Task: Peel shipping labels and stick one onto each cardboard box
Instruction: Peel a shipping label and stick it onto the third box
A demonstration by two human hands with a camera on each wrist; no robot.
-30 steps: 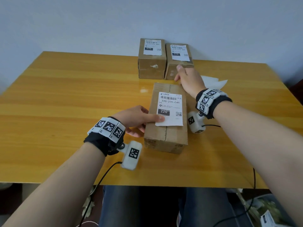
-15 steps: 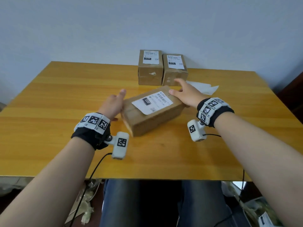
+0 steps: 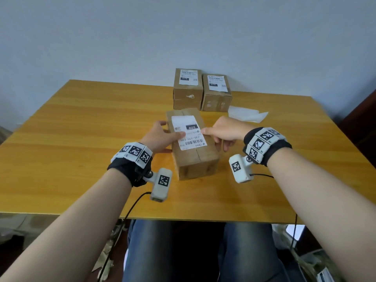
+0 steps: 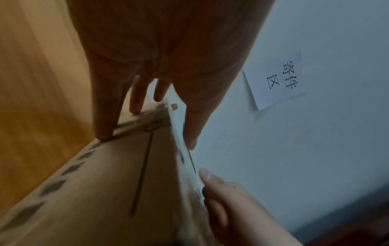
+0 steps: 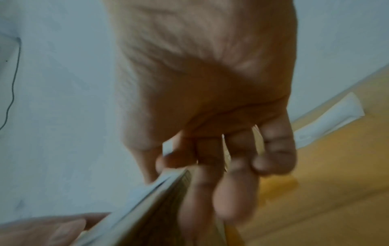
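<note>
Hands on either flank of the near box (image 3: 193,147), clasping it between them: left hand (image 3: 160,137) against the left wall with thumb laid over the label (image 3: 188,132), fingers straight down the side in the left wrist view; right hand (image 3: 223,132) against the right wall, thumb tip touching the label's right edge, fingers curled down the side. Gripped this way, probably, to steady and square the carton while pressing the sticker flat. Box resting on the table (image 3: 81,139), near the middle, just short of 2 other boxes. Long axis running away from the person, tilted slightly leftward at the far end. Label lengthwise along that axis, printed upside down from this seat: barcode nearest, the black "220" block farther off. Behind, left far box (image 3: 188,88) and right far box (image 3: 216,92), side by side, each already labelled on top, set back probably as finished. Right of those, a white backing sheet (image 3: 247,116) lying flat, likely discarded liner. Judged from this: 3 boxes labelled, pressing-down nearly complete.
</note>
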